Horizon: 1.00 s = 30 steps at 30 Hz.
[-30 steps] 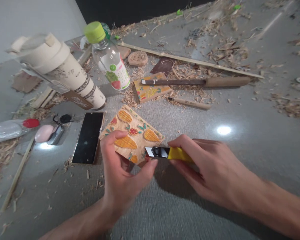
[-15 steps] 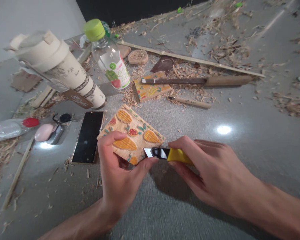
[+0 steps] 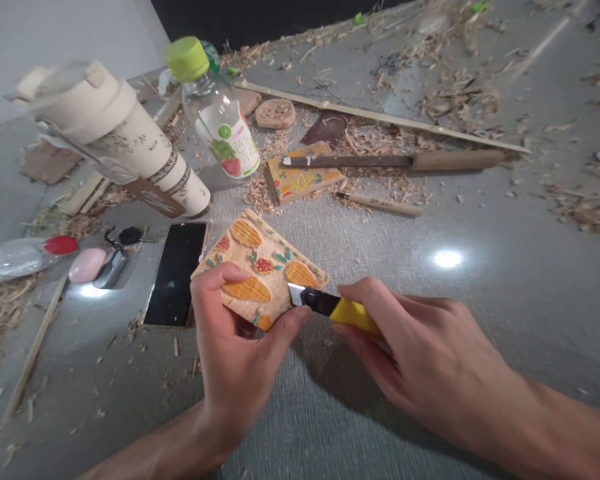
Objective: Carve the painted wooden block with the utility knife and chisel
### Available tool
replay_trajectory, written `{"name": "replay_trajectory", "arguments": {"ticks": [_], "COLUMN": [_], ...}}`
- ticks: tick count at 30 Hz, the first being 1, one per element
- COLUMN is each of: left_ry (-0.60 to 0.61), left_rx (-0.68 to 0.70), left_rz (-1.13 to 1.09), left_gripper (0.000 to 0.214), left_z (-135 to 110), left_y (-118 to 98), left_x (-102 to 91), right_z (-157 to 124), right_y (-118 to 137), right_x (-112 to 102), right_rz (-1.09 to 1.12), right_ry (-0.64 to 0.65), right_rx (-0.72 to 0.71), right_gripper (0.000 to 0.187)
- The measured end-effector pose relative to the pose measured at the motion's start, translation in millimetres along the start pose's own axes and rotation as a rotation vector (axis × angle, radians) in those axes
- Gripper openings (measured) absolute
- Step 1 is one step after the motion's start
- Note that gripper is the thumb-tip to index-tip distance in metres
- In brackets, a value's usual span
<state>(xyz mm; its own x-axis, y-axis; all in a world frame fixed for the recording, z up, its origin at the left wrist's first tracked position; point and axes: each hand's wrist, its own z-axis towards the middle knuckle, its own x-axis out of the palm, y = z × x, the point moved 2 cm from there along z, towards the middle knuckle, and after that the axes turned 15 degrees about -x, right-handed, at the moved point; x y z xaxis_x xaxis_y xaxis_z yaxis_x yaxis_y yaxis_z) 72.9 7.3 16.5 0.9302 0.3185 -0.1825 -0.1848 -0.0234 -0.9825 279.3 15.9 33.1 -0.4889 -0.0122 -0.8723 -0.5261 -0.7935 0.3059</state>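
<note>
My left hand (image 3: 237, 340) grips a flat wooden tile (image 3: 263, 267) painted with orange and red fruit shapes, thumb against its near right edge and fingers curled over its left corner. My right hand (image 3: 420, 353) is closed round a yellow utility knife (image 3: 337, 307). The knife's black tip and short blade touch the tile's right edge, close to my left thumb. The tile rests tilted on the grey table (image 3: 480, 293).
A black phone (image 3: 176, 272) lies left of the tile. Behind stand a cream tumbler (image 3: 125, 143) and a green-capped bottle (image 3: 219, 117). Farther back lie a second painted tile (image 3: 303, 180), a wood-handled file (image 3: 395, 161), a pencil-like tool (image 3: 380, 204) and wood shavings (image 3: 455, 100).
The knife has tilted and moved up and left, its blade now against the tile's right edge. My left hand shifted the tile slightly left.
</note>
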Motion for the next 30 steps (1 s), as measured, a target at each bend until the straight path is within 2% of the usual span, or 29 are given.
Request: {"name": "replay_trajectory", "arguments": {"ticks": [7,18,30], "left_ry": [0.0,0.056,0.057], "left_rx": [0.015,-0.009,0.001], "left_rz": [-0.001,-0.035,-0.02], "left_gripper": [0.071,0.076,0.076], "left_z": [1.8,-1.0,-2.9], "left_y": [3.4,5.9,7.2], "left_x": [2.1,2.0,2.2], "right_z": [0.4,1.1,1.6], "right_y": [-12.0,-14.5,-15.8], "right_x": [-3.3,-7.6,-7.8], "right_rz": [0.111,0.131,0.114], "right_ry": [0.053,0.063,0.071], "right_rx": [0.004,-0.018,-0.029], "right_gripper": [0.009,0.013,0.012]}}
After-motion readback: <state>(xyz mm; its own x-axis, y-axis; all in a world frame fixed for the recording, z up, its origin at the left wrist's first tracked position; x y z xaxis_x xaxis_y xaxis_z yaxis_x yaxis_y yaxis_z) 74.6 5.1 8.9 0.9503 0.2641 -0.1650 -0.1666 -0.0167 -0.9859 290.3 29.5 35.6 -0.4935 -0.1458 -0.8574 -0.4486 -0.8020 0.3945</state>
